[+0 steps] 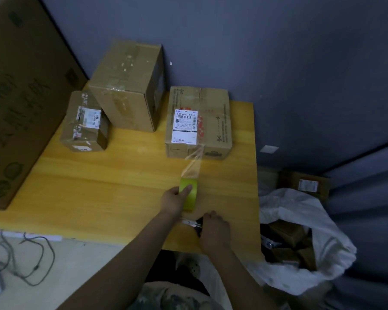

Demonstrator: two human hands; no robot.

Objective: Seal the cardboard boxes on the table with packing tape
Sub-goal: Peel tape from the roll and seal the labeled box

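A left hand (174, 199) clamps its fingers round a lime-green tape roll (188, 194) mid-tabletop (99, 186). A glossy clear strip (192, 166) stretches toward 12 o'clock onto the labelled cardboard box (213, 121). At 5 o'clock of the roll, the right hand (214, 229) curls its fingers over scissors (192, 223).

Three closed cardboard boxes (197, 121) on table, green tape roll (188, 194) upright nearby.
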